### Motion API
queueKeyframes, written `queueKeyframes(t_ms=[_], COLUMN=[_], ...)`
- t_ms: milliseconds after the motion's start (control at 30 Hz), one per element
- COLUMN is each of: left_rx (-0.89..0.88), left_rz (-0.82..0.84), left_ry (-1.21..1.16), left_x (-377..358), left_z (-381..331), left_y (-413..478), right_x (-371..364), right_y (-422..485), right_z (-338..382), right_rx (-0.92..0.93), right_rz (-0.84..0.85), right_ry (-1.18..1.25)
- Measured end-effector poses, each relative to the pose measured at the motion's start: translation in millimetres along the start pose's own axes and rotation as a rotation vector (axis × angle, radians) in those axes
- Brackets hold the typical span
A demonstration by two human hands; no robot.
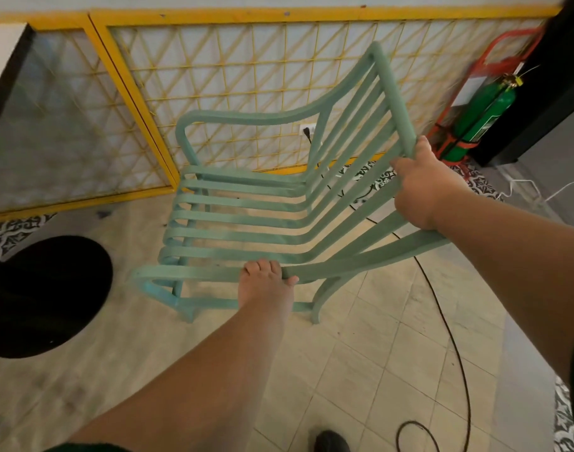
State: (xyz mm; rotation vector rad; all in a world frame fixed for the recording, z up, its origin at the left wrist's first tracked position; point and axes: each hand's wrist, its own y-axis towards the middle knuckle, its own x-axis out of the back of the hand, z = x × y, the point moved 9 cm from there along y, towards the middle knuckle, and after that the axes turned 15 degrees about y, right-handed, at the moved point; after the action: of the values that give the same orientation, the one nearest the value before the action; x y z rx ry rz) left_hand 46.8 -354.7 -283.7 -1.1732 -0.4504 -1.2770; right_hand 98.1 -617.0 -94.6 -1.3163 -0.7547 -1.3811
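There was one chair (pixel 233 237) with two armrests (pixel 246 117), and two grips: the left grip (pixel 266 285) and the right grip (pixel 419 187). There were two yellow panels, the wide panel (pixel 246 66) and the cut-off panel (pixel 50 125). There was one extinguisher (pixel 481 115), one red stand (pixel 455 148), one black disc (pixel 47 295), one black cable (pixel 455 347) and one shoe (pixel 331 442).

I could read no words or numbers anywhere. Right of the pale green slatted metal chair (pixel 246 220), the green cylindrical metal fire extinguisher (pixel 468 133) bore a dark label (pixel 487 124) with pale marks. A white card (pixel 468 89) hung right of the chair too, yet both were too blurred for me to read.
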Motion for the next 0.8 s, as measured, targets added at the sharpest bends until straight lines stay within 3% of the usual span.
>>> queueKeyframes(t_ms=[467,567,700,800], left_rx=[-0.039,-0.029,0.158,0.111], left_rz=[-0.007,0.065,0.234,0.205], left_ry=[-0.083,-0.182,-0.211,-0.207], left_x=[8,2,-35,-48], left_z=[-16,9,81,103], left_y=[-1,0,4,9], right_x=[7,11,11,12], right_y=[23,20,19,16], right_z=[-11,-10,-7,-4], right_rx=[0.038,0.032,0.072,0.106], right_rz=[0.005,-0.006,-0.039,-0.067], right_ry=[-0.073,-0.103,-0.138,-0.222])
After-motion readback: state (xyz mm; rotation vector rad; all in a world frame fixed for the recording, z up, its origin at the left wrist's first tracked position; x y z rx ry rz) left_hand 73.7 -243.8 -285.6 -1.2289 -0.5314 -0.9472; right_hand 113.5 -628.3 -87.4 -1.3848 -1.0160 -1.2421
